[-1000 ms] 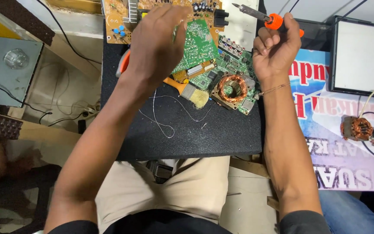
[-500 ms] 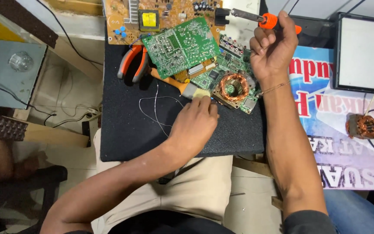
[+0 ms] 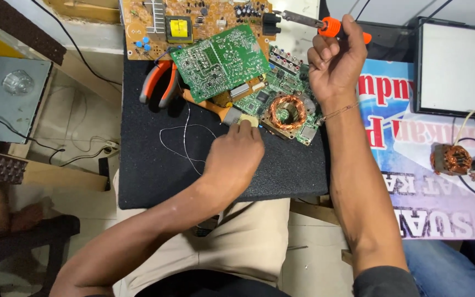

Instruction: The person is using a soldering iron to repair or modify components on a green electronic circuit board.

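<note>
Fingers of the left hand curl down onto a small pale square part at the near edge of the green circuit boards, pinching it, though the fingertips hide most of it and what it is stays unclear. Clenched in a fist, the right hand grips an orange-handled soldering iron whose metal tip points left over the tan circuit board. Beside the left hand sits a round copper wire coil. Orange-handled pliers lie half under the boards on the black mat. At right a blue, white and red printed banner is cut off by the frame edge
</note>
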